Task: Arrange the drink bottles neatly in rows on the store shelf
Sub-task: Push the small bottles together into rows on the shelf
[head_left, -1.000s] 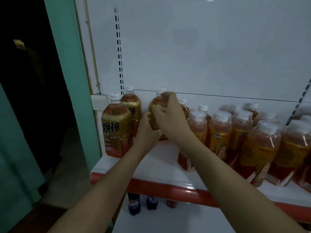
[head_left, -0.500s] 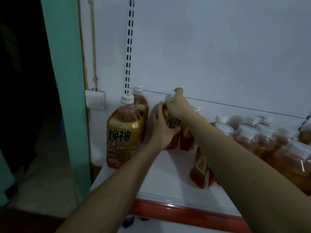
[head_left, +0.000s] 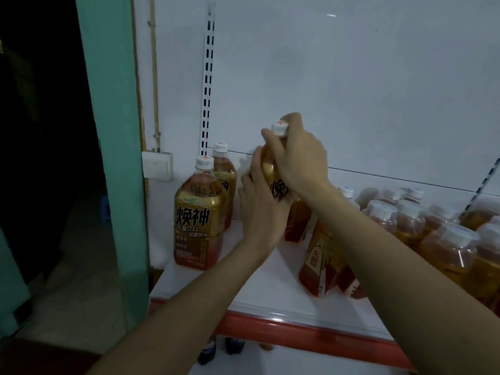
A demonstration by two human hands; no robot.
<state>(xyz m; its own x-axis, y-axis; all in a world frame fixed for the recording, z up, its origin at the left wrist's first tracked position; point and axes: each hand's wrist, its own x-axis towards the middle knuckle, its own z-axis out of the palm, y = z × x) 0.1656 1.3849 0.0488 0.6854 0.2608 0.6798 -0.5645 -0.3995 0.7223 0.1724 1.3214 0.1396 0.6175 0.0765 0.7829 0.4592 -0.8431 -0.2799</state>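
White shelf (head_left: 259,290) with red front edge; both forearms reach in from below. Right hand (head_left: 300,158) wraps the neck of a gold-label bottle (head_left: 276,182) near the shelf's left end, left hand (head_left: 261,207) closed around its body. Two matching bottles (head_left: 198,212) stand just left.

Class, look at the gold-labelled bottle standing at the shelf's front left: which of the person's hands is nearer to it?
Left. The left hand is just right of the front bottle; the right hand sits higher, farther right, atop the held bottle.
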